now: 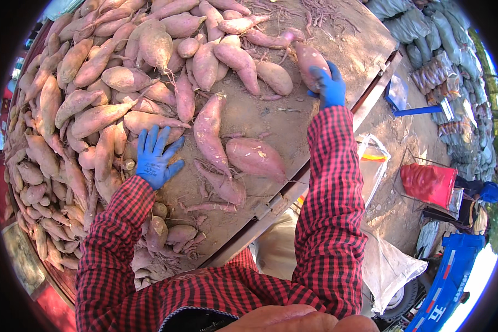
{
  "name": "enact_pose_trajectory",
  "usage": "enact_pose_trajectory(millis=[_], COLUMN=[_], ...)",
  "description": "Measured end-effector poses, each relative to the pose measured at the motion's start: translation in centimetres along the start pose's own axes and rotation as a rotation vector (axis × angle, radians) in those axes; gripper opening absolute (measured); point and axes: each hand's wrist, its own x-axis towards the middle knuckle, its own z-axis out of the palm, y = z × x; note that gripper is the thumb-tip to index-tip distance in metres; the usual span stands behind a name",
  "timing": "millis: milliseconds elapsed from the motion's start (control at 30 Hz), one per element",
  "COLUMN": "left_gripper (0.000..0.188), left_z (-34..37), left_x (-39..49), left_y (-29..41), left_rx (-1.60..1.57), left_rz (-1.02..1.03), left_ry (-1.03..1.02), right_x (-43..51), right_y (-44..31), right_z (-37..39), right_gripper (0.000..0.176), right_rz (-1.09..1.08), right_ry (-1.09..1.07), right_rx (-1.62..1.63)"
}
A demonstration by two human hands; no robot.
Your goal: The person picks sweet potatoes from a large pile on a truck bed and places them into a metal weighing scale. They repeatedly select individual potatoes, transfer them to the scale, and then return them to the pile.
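Note:
A large heap of sweet potatoes (101, 120) covers the left of a soil-covered flat bed (274, 124). My left hand (158, 157), in a blue glove, lies spread with its palm down at the heap's right edge, against sweet potatoes, holding none. My right hand (330, 85), gloved too, has its fingers around the lower end of a big sweet potato (311, 62) near the bed's right edge; the thumb is partly hidden. Between my hands lie a long curved sweet potato (209, 130) and a thick one (255, 157) with pale scrapes.
A metal rail (373, 89) edges the bed. Thin roots (315, 12) lie at its far side. Beyond the rail are a white-edged sack (390, 265), a blue platform scale (398, 93), a red filled bag (427, 184), stacked filled bags (444, 37), a person (477, 203) and a blue vehicle (448, 278).

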Motion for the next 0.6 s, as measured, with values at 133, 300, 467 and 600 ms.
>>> enact_pose_trajectory(millis=[133,300,467,600], left_gripper=[0.061,0.059,0.058,0.059], left_z=[1.0,1.0,0.8,0.9], left_x=[-0.3,-0.2,-0.3,0.0], left_y=[0.0,0.2,0.3,0.1], left_rx=[0.004,0.003,0.026,0.052], left_rz=[0.015,0.041,0.048,0.042], left_ry=[0.058,0.104,0.105,0.084], right_x=[-7.0,-16.8,-24.5,-24.1], right_y=[2.1,5.8,13.8,18.4], right_z=[-3.6,-9.6,-19.0,-21.9], right_gripper=[0.075,0.081,0.075,0.047], right_rz=[0.188,0.118,0.326,0.592], right_ry=[-0.272,-0.066,0.408,0.678], right_rx=[1.195,1.251,1.060,0.040])
